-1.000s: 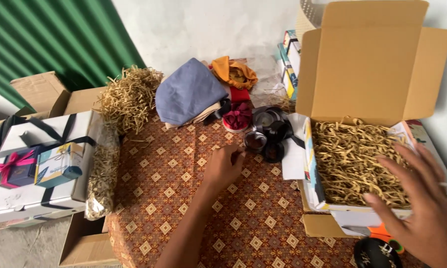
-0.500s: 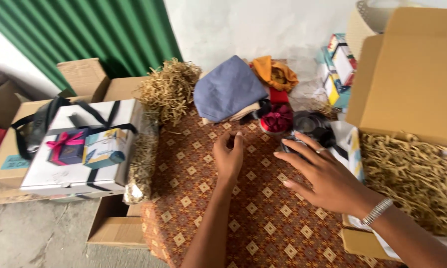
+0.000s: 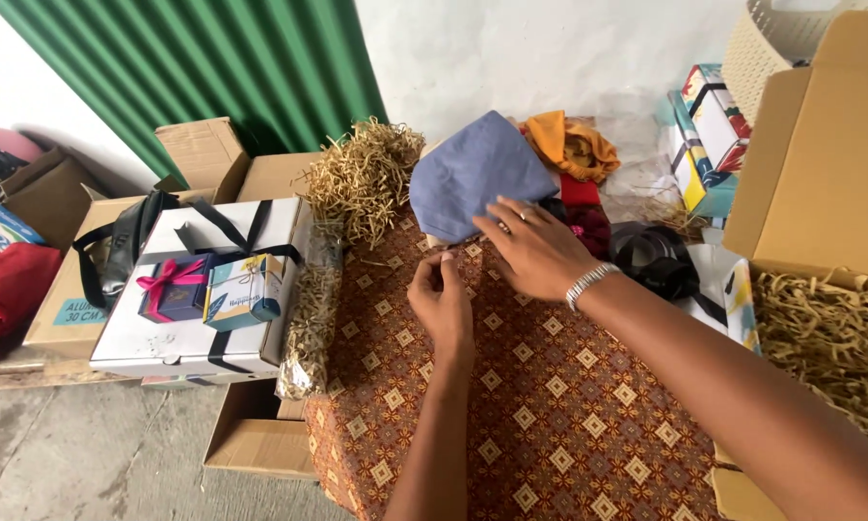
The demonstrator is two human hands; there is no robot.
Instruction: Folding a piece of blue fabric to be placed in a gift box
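Hands are meeting at the blue cloth [image 3: 473, 174]: right hand [image 3: 530, 253] is resting spread fingers on it, left hand [image 3: 442, 301] is pinching something tiny; lifting probably needs a firmer grip

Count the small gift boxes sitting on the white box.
2: a dark blue gift box with a pink ribbon, and a light blue gift box touching its right side. Others may be hidden.

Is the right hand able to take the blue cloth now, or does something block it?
Probably yes. The right hand is already at the lower edge of the blue cloth, its fingers seemingly touching it. The cloth lies on top of the pile, uncovered. The left hand stays lower, out of the way.
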